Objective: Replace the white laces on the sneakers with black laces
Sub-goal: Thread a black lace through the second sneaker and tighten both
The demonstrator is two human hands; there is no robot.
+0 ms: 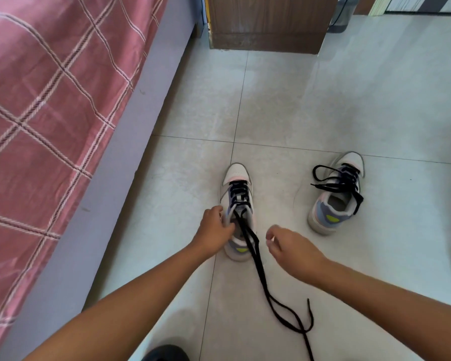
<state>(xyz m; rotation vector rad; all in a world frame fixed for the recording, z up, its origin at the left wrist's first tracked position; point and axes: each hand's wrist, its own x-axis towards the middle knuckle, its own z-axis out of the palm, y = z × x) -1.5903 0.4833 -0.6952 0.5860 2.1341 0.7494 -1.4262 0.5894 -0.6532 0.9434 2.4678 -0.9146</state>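
Bed (50, 100) with the pink plaid cover sits off to the left of the left hand, and a wooden cabinet (268, 22) stands well beyond both hands on the tiled floor (323, 105). Left hand (214, 230) grips the collar of the near sneaker (237, 178), fingers curled on it. Its black lace (261, 272) trails back between the hands. Right hand (289, 250) hovers just beside, fingers loosely curled, holding nothing. The second sneaker (333, 204), already black-laced, sits beyond the right hand.

— Where's the left hand (214, 227)?
— Arm stretched forward, fingers curled onto the collar of the near sneaker (237, 212).
— And the right hand (288, 246)?
— Just right of that sneaker, touching nothing, fingers loosely curled, thumb and forefinger close together.
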